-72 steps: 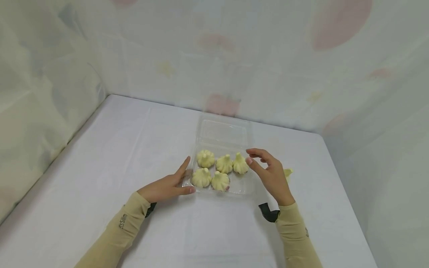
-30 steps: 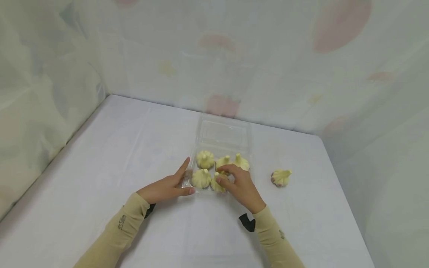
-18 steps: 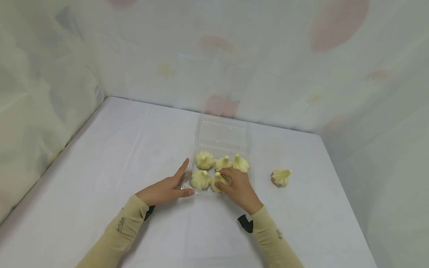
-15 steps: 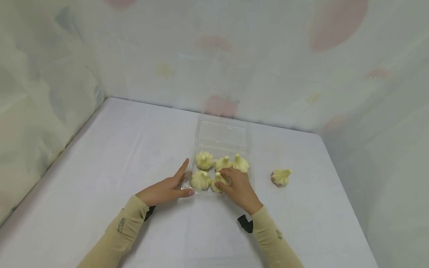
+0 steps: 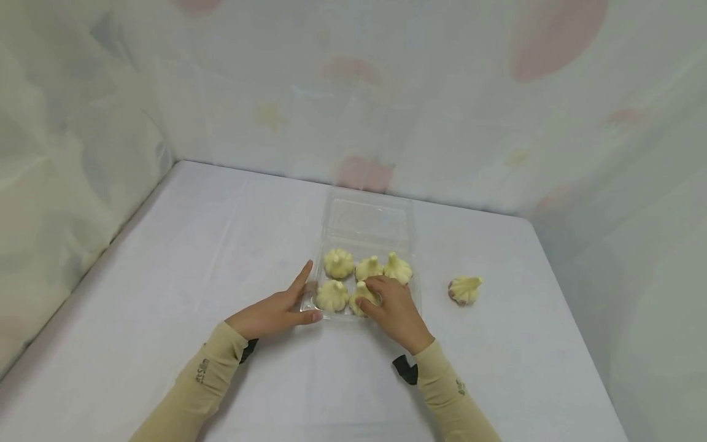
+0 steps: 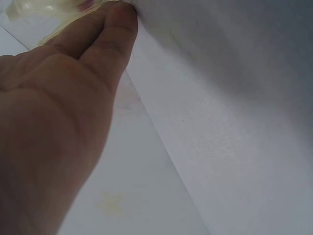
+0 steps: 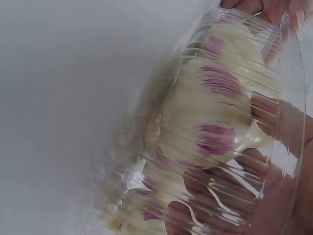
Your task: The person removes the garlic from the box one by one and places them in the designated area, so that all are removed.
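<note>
A clear plastic clamshell box lies with its lid folded back, and several pale garlic bulbs sit in its base. My right hand reaches in from the right and holds the front middle garlic bulb between thumb and fingers. Through the box wall, the right wrist view shows purple-streaked garlic with fingers behind it. My left hand rests along the box's left side, thumb and fingers spread straight. The left wrist view shows this left hand with extended fingers against the box corner.
One loose garlic bulb lies on the white table to the right of the box. A pale patterned curtain stands behind the table and along both sides.
My right hand has moved left from the box's right edge to the front middle bulb and taken hold of it, uncovering the loose bulb. My left hand has stayed in place.
</note>
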Demonstrator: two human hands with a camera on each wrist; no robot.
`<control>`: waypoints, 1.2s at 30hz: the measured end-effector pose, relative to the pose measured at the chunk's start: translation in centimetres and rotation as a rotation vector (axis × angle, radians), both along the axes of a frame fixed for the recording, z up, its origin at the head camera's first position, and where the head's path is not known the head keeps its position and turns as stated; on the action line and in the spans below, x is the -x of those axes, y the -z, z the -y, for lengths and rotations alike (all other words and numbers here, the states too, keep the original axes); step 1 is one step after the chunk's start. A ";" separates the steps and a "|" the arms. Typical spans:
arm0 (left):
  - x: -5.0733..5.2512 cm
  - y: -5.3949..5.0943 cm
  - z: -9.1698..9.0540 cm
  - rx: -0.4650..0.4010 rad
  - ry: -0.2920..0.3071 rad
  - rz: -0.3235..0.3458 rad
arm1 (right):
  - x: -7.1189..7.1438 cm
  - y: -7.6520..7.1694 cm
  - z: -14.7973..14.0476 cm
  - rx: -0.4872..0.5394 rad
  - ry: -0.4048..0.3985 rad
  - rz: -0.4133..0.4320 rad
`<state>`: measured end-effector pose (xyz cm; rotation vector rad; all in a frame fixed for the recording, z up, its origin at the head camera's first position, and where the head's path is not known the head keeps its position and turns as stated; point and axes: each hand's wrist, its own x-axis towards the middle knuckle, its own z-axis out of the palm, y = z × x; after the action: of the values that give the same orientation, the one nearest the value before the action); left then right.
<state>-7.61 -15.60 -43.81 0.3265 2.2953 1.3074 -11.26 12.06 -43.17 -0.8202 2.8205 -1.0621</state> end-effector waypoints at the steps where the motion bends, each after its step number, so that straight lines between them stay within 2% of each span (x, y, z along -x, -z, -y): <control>1: 0.0 0.0 0.0 0.000 0.000 0.002 | 0.0 0.0 0.0 -0.002 0.002 -0.001; 30: -0.3 0.0 -0.1 0.001 0.017 0.001 | -0.4 -0.5 -0.8 0.048 0.033 0.037; 36: 0.0 0.3 0.1 0.017 0.016 -0.008 | -0.1 -0.8 -1.0 0.096 0.011 0.032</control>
<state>-7.57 -15.71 -44.12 0.3446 2.3044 1.2806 -11.16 13.06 -42.32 -0.7878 2.7698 -1.2090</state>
